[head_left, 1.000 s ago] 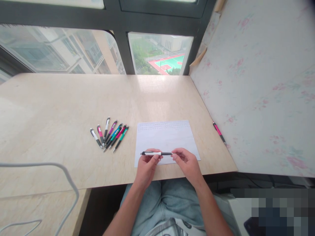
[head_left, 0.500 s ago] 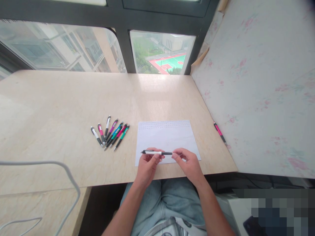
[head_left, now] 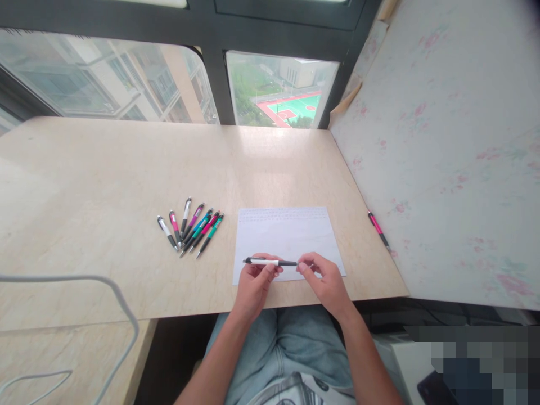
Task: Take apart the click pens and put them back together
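Note:
A white and black ballpoint pen (head_left: 266, 261) lies level above the near part of a sheet of paper (head_left: 287, 236), its black grip and tip pointing right. My left hand (head_left: 253, 286) is closed around the white barrel, thumb in front. At the tip end, the thumb and fingers of my right hand (head_left: 327, 282) are pinched together; whether a small part sits between them is too fine to see. Lines of handwriting run along the top of the paper.
Left of the paper lies a fanned group of several coloured pens (head_left: 198, 228). A pink and black pen (head_left: 378, 229) rests against the papered wall (head_left: 455, 140). A grey cable (head_left: 120, 298) loops over the desk's (head_left: 126, 169) left side. Windows stand at the back.
The view has shifted very slightly. Both hands keep nearly the same pose at the pen, with my right fingers still at its tip.

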{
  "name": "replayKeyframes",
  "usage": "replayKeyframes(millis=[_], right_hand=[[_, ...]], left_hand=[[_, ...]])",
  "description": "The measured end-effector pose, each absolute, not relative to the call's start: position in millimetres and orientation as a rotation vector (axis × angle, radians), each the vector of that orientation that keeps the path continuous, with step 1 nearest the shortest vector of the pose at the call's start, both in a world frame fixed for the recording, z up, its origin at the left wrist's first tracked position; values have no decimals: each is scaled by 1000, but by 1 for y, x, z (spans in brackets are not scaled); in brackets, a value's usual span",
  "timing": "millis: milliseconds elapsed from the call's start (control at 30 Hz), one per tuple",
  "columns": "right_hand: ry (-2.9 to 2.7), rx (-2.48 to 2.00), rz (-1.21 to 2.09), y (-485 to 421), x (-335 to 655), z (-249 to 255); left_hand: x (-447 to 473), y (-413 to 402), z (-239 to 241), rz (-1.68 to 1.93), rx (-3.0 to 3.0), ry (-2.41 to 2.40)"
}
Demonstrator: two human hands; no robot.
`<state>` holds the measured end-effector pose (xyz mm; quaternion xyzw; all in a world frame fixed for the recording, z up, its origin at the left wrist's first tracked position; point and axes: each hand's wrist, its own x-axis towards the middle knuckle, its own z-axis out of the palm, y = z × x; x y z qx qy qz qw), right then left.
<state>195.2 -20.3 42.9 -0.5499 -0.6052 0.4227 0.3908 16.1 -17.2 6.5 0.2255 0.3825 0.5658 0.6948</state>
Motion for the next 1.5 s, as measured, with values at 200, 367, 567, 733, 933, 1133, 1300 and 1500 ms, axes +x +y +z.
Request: replayKeyframes(millis=[200, 367, 567, 733, 933, 1133, 1300, 1500], right_hand=[[-1460, -1405, 1107, -21, 197, 37], [-1446, -1343, 1089, -22, 196, 38], [-1509, -1355, 1109, -21, 199, 38], [-1517, -1392, 1049, -21, 196, 37], [-1598, -1407, 1005, -20, 190, 40], [-1638, -1393, 1015, -20, 189, 42], [-1633, -1398, 999, -21, 187, 41], [-1657, -1450, 937, -24, 184, 37]], left_hand=[[16, -17, 5, 1266, 491, 866], [17, -17, 6, 1272, 476, 874], [17, -17, 8, 1281, 476, 882], [17, -17, 6, 1278, 476, 865], [16, -17, 4, 1270, 479, 858], [16, -17, 4, 1268, 480, 860], [16, -17, 5, 1263, 484, 851], [15, -18, 7, 1246, 514, 845]])
